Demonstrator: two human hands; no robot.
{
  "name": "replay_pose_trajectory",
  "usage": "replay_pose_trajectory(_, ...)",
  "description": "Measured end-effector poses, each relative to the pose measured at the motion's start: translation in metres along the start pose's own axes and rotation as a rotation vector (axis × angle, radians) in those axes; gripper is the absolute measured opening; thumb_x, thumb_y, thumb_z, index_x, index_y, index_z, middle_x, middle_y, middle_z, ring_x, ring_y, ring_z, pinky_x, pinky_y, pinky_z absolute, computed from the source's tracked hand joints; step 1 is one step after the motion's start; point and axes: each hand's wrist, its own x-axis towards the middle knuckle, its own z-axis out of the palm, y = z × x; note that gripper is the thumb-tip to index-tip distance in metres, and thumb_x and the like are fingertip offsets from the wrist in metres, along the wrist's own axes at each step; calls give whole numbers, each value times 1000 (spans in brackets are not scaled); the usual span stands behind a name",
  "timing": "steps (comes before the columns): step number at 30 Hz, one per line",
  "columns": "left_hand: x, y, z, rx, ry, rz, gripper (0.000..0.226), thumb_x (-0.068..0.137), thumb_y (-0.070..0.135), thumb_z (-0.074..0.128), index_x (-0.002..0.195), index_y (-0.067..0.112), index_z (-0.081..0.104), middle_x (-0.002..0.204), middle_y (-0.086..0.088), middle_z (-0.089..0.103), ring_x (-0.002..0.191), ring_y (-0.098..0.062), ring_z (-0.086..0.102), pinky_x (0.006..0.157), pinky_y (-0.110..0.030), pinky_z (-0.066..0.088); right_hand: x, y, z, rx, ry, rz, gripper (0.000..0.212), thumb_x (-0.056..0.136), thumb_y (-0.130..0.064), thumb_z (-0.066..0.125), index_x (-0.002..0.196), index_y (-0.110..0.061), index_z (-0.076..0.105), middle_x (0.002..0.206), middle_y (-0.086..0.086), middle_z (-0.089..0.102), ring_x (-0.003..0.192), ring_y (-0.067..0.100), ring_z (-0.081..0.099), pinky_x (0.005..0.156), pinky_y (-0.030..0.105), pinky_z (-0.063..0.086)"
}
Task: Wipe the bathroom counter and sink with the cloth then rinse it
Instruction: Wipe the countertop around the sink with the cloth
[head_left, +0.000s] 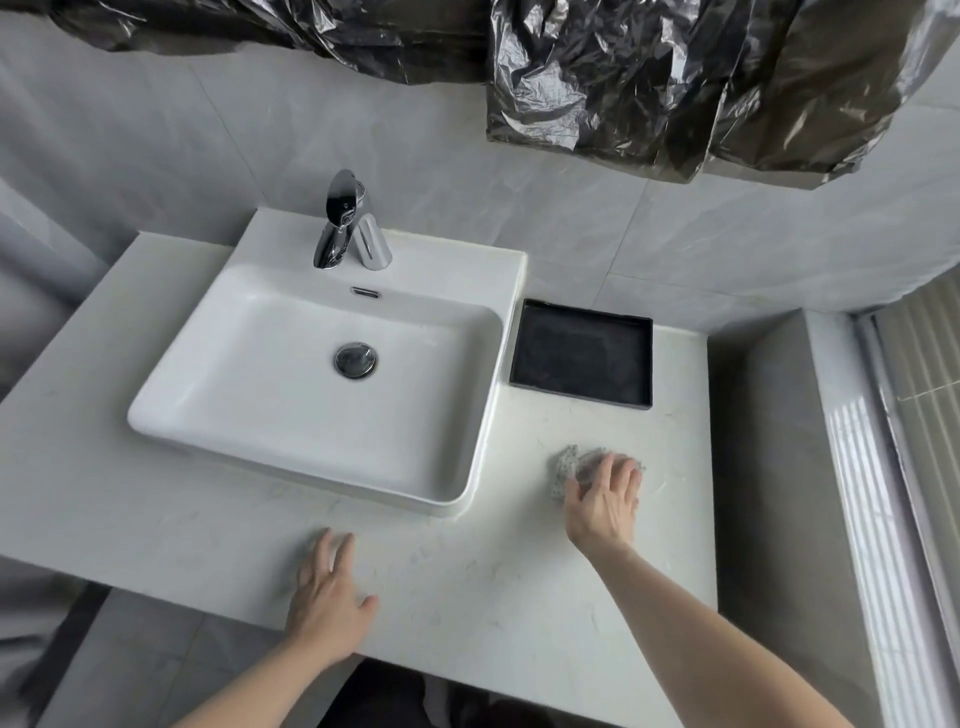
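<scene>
The cloth (569, 467) lies on the counter (467, 582), to the right of the sink (322, 364) and just in front of the black tray (582, 358). It is small and bunched up, pale with tiny dark dots, and it looks soft and a bit bumpy. Its longer side seems to run left to right, but most of it is hidden. The right hand (602, 506) is right on top of it, fingers spread and bent a little, pressing it down on the stone. The left hand (327, 597) is far from the cloth, resting flat and open on the front edge of the counter, holding nothing. So the right hand is the one to do the wiping, I think, and the sink lies to its left, the way the cloth has to go. The counter is flat, white and smooth with thin grey lines. The sink is a white box shape, shiny, with round corners. The tap (337, 223) is shiny metal.
</scene>
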Motion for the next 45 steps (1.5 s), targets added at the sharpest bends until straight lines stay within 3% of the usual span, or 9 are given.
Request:
replay_pose_trajectory(3, 10, -7, -1, 22, -40, -117, 106, 86, 57, 60, 160, 24, -7, 165, -6, -22, 152, -41, 0, 121, -49, 23, 3, -14, 13, -147, -70, -27, 76, 105, -52, 27, 164, -13, -3, 171, 12, -9, 157, 37, -10, 126, 54, 6)
replay_pose_trajectory(6, 24, -5, 1, 62, -43, -155, 121, 77, 69, 63, 158, 25, -17, 164, -8, -26, 150, -47, -3, 120, -53, 21, 6, -32, 25, -194, -138, -268, 73, 105, -54, 26, 164, -24, -4, 171, 2, -17, 157, 33, -17, 127, 55, -3)
replay_pose_trajectory(9, 33, 4, 6, 70, -56, -194, 127, 76, 67, 67, 154, 28, -25, 161, -5, -34, 148, -50, -13, 120, -60, 18, 11, -51, 36, -209, -176, -444, 71, 103, -59, 27, 164, -34, 0, 171, -5, -18, 157, 28, -21, 126, 53, -12)
replay_pose_trajectory(17, 42, 5, 10, 19, -128, -228, 131, 79, 54, 75, 151, 32, -33, 153, -4, -49, 146, -50, -25, 118, -67, 14, 23, -25, 40, -209, -30, -304, 66, 105, -58, 23, 163, -40, -3, 171, -3, -19, 157, 27, -22, 124, 54, -15)
replay_pose_trajectory(24, 42, 5, 4, 7, -136, -228, 139, 73, 55, 80, 148, 36, -36, 151, -3, -50, 146, -50, -25, 118, -67, 13, 52, 63, -14, -176, 114, 6, 72, 107, -48, 22, 164, -11, -2, 172, 11, -9, 159, 28, -10, 128, 53, 3)
replay_pose_trajectory(28, 41, 6, 0, -2, -164, -225, 141, 72, 57, 79, 145, 37, -40, 149, -3, -54, 145, -51, -26, 117, -68, 13, 57, 40, -16, -119, 104, 74, 66, 109, -37, 25, 163, -7, 4, 172, 14, -1, 159, 32, -4, 127, 53, 6)
replay_pose_trajectory(34, 42, 9, -4, -14, -203, -230, 142, 73, 55, 79, 142, 38, -43, 145, -1, -58, 144, -51, -30, 117, -68, 11, 42, -47, 33, -197, -66, -200, 71, 107, -48, 19, 163, -17, -10, 171, 1, -21, 157, 28, -21, 126, 55, -9)
replay_pose_trajectory(39, 45, 7, -5, 6, -225, -230, 143, 72, 58, 79, 141, 39, -45, 144, -1, -59, 143, -51, -30, 116, -69, 12, 24, -83, 60, -279, -133, -506, 67, 108, -41, 26, 165, -20, -4, 172, -1, -13, 157, 27, -19, 126, 57, -2)
replay_pose_trajectory(45, 45, 7, -8, 31, -235, -226, 143, 71, 61, 79, 141, 40, -45, 146, 0, -57, 144, -51, -28, 115, -69, 15, 29, -34, 43, -241, -69, -435, 65, 106, -47, 25, 164, -35, -4, 171, -7, -17, 157, 23, -22, 127, 51, -11)
